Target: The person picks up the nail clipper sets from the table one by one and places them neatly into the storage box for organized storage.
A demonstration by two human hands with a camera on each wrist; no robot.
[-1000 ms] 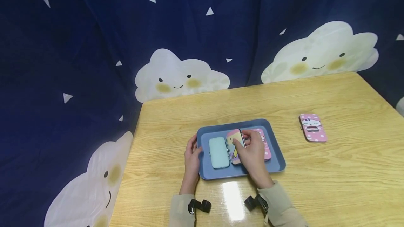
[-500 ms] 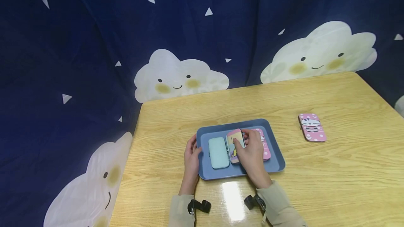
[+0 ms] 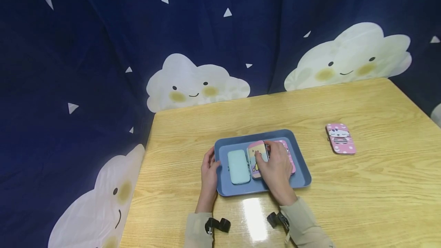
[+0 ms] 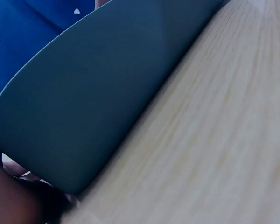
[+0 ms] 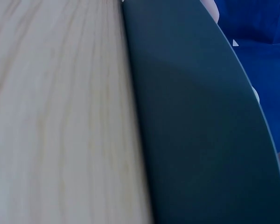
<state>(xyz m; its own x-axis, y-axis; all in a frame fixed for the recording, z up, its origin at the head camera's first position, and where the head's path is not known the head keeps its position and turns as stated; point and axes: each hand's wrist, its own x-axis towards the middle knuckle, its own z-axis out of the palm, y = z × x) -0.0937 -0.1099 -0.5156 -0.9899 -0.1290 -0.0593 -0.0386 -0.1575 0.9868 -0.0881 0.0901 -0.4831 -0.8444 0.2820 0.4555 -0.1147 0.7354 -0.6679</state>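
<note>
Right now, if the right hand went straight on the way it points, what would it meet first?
Probably the far wall of the blue tray, past the cartoon case the right hand holds; height is unclear, so it might pass over.

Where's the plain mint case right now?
In the head view, the mint case lies in the left half of the blue tray, between the left hand and the yellow-patterned case.

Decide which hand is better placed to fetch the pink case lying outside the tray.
Probably the right hand: nearer that pink case, though holding the multicoloured case. The left hand grips the tray at its left edge.
</note>
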